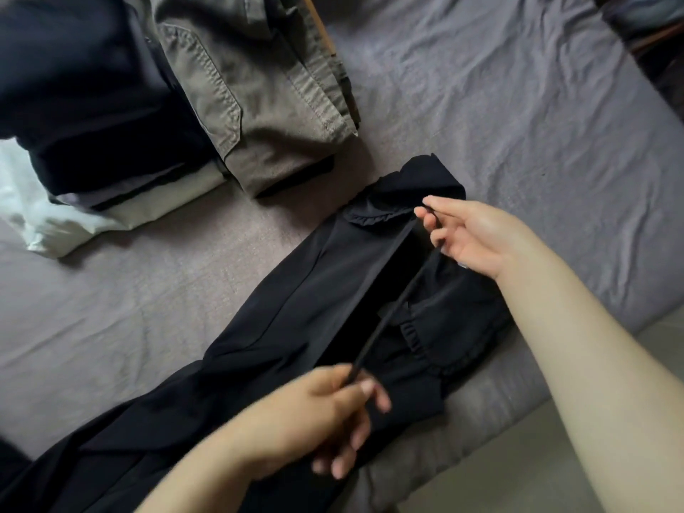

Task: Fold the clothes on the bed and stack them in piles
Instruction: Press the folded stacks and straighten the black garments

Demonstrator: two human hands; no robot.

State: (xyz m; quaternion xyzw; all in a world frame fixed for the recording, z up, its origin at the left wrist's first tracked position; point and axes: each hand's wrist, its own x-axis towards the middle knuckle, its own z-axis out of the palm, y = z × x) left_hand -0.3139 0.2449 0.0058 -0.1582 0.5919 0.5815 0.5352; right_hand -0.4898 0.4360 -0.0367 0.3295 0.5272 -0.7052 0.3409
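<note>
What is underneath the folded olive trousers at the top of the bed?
A black edge peeks out under the olive trousers at their near end, so a dark garment seems to lie beneath. Its extent is covered. Further back, the pile rests on the grey sheet.

Two bare forearms in view, no sleeves showing on either. Left hand [318, 420] enters from bottom edge, blurred; fingernails short, plain, no polish visible. Right hand [470, 235] enters from lower right on long forearm, sharper in focus. No rings, watch, bracelet or gloves seen on either hand or wrist. Wide lens stretches right forearm, making it look broad near frame edge. Upper arms and rest of body out of frame.
</note>
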